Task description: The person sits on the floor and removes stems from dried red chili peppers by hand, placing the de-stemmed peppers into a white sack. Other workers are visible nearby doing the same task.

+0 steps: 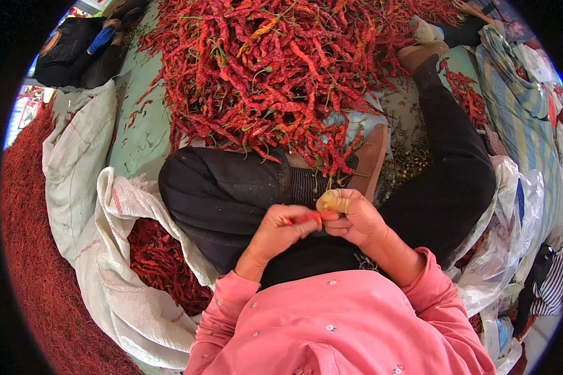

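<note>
Above my lap, my left hand (286,228) and my right hand (356,220) meet around a bright red chili pepper (309,217). The pepper is blurred and runs sideways, with its left part in my left fingers. Its other end reaches my right fingertips, which pinch it. A yellowish finger cover (334,201) is on my right thumb or forefinger; I cannot tell which. Beyond my hands lies a large heap of wrinkled red chili peppers (262,75), many with green stems. Some spill down over my shoe (373,159).
A white woven sack (122,323) with red chilies (162,262) inside stands open at my left. Farther left is a mass of finer red chilies (33,262). Clear plastic bags (502,262) and a striped cloth (516,103) lie at right. Other people (82,51) sit around the heap.
</note>
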Available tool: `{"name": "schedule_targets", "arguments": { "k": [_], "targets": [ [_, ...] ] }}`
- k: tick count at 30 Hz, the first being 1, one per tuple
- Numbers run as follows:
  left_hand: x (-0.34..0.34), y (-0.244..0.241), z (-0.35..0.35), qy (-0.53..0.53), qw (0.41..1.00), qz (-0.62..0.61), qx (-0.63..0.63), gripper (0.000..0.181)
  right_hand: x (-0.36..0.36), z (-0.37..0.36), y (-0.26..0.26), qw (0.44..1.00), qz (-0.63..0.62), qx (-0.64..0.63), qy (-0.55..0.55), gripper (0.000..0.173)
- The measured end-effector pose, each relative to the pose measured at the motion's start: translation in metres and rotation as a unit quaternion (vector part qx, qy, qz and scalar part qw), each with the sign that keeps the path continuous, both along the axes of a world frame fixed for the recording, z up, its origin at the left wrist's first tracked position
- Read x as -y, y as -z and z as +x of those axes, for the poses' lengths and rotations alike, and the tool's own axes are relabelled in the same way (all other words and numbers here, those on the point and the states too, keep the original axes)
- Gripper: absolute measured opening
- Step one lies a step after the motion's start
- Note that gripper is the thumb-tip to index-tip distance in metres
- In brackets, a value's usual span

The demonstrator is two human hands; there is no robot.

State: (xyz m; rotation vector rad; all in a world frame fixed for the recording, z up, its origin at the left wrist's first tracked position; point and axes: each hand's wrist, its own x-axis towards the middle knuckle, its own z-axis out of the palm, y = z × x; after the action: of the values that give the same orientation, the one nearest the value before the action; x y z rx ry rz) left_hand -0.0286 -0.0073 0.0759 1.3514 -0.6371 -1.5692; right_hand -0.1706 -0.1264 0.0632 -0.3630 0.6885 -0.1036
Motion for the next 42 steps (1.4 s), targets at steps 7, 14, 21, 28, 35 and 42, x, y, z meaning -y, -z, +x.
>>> {"name": "schedule_targets", "arguments": {
  "k": [7, 14, 21, 28, 35, 42],
  "targets": [
    [-0.006, 0.009, 0.02, -0.11, 0.981, -0.063, -0.148, 0.01, 0.038, -0.024, -0.05, 0.714, -0.598, -0.027, -0.363, 0.031],
    [0.028, 0.0, 0.02, -0.231, 0.964, -0.041, -0.123, 0.01, 0.057, -0.008, -0.005, 0.425, -0.81, -0.321, -0.246, 0.02],
    [0.037, 0.001, 0.001, -0.217, 0.974, 0.016, -0.062, 0.016, 0.03, -0.011, -0.022, 0.681, -0.697, -0.203, -0.095, 0.008],
    [0.03, 0.007, -0.02, -0.158, 0.865, -0.241, 0.41, 0.018, 0.003, -0.002, -0.029, 0.825, -0.528, -0.161, -0.12, 0.015],
    [0.031, -0.026, -0.003, -0.144, 0.813, -0.35, 0.443, 0.023, 0.021, -0.016, -0.034, 0.741, -0.59, -0.19, -0.258, 0.016],
    [0.032, 0.025, 0.034, -0.304, 0.932, -0.171, 0.103, 0.006, 0.057, 0.037, -0.014, 0.428, -0.74, -0.431, -0.289, 0.036]
  ]
}}
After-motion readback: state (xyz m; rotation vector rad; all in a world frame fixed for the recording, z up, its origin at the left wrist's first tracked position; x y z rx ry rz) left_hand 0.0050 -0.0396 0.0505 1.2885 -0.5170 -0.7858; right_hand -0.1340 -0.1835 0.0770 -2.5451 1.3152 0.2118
